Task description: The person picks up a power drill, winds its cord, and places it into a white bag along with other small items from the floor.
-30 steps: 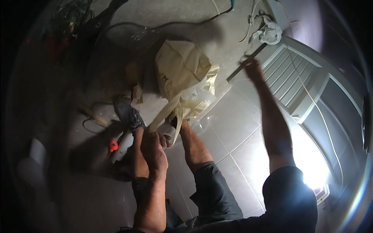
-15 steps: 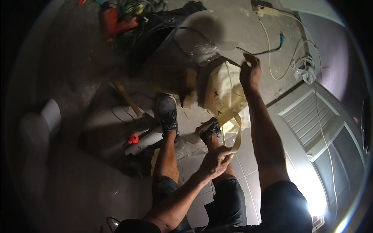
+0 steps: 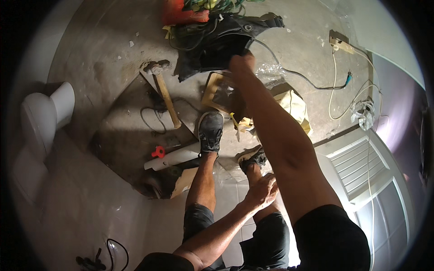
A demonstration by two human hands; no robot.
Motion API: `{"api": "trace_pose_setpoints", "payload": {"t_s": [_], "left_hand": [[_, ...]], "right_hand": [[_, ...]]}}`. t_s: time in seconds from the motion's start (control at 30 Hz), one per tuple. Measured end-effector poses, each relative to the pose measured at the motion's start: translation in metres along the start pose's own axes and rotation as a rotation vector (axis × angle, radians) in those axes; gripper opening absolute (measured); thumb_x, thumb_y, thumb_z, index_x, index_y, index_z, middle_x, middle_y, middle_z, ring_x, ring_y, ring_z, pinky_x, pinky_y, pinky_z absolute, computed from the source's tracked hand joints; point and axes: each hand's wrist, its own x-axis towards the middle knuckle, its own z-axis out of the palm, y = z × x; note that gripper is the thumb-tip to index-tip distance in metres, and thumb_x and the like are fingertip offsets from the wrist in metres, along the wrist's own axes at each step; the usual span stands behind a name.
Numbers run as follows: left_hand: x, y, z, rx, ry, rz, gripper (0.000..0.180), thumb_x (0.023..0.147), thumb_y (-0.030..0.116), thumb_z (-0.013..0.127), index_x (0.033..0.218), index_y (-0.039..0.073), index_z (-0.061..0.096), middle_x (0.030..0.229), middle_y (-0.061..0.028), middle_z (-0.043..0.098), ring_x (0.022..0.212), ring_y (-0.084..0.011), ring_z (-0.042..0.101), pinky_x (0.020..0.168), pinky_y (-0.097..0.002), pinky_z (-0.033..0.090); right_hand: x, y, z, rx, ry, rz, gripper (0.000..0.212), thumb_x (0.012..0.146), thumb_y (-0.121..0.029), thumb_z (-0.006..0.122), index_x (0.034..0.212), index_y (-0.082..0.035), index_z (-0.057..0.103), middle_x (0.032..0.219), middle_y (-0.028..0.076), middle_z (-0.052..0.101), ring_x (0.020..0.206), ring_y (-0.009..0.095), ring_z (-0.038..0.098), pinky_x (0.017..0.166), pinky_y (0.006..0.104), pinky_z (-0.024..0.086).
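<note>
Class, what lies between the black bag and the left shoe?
The head view shows a brown box between the black bag and the left shoe.

The black bag (image 3: 216, 50) is made of matt, cloth-like material. The hammer (image 3: 165, 94) is fitted with a wooden handle (image 3: 168, 106) and a dull metal head (image 3: 156, 68). The rough concrete floor (image 3: 110, 45) is partly covered by glossy plastic film (image 3: 270, 69).

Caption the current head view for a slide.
Right hand at the black bag, left hand over the right leg, hammer lying at left.
</note>
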Motion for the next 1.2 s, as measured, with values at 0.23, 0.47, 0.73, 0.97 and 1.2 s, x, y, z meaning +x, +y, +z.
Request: {"api": "trace_pose_setpoints", "payload": {"t_s": [0.23,0.47,0.73,0.97,1.2], "left_hand": [[-0.005,0.001,-0.016,-0.068,0.166,-0.144,0.03,0.092,0.015,0.062,0.12,0.003,0.059,0.109,-0.0191,0.066,0.102,-0.0346,0.065,0.091,-0.0414,0.051],[0.002,0.008,-0.005,-0.095,0.132,-0.11,0.036,0.093,0.02,0.064,0.124,0.004,0.057,0.109,-0.0193,0.065,0.1,-0.0355,0.066,0.088,-0.0429,0.053],[0.011,0.014,-0.017,-0.103,0.18,-0.099,0.045,0.094,0.032,0.065,0.123,-0.001,0.056,0.106,-0.0212,0.065,0.099,-0.0368,0.065,0.087,-0.0438,0.053],[0.01,-0.001,-0.009,0.023,0.271,-0.157,0.039,0.093,0.031,0.065,0.116,0.0,0.057,0.102,-0.0181,0.062,0.095,-0.0342,0.063,0.083,-0.0438,0.053],[0.006,0.0,-0.002,-0.02,0.219,-0.237,0.04,0.092,0.03,0.065,0.12,0.002,0.058,0.107,-0.018,0.062,0.097,-0.0356,0.062,0.085,-0.0456,0.052]], "right_hand": [[0.004,-0.009,-0.102,0.338,-0.247,-0.274,0.054,0.082,0.006,0.054,0.136,0.004,0.049,0.117,0.02,0.065,0.098,0.028,0.068,0.087,0.0369,0.058],[0.024,-0.025,-0.158,-0.451,0.431,-0.242,0.069,0.079,-0.009,0.077,0.139,0.001,0.045,0.12,0.024,0.056,0.11,0.032,0.059,0.097,0.0394,0.048],[0.02,-0.029,-0.101,-0.534,0.291,-0.316,0.038,0.087,-0.02,0.058,0.121,-0.004,0.06,0.108,0.025,0.064,0.106,0.04,0.062,0.093,0.0462,0.048],[-0.003,-0.011,-0.098,-1.082,-0.146,-0.413,0.027,0.081,-0.011,0.059,0.104,-0.004,0.069,0.107,0.022,0.07,0.104,0.039,0.066,0.09,0.043,0.052],[-0.075,0.016,-0.077,-0.992,-0.414,-0.952,0.032,0.08,-0.009,0.064,0.112,-0.012,0.065,0.116,0.008,0.062,0.114,0.027,0.056,0.095,0.043,0.05]]}}
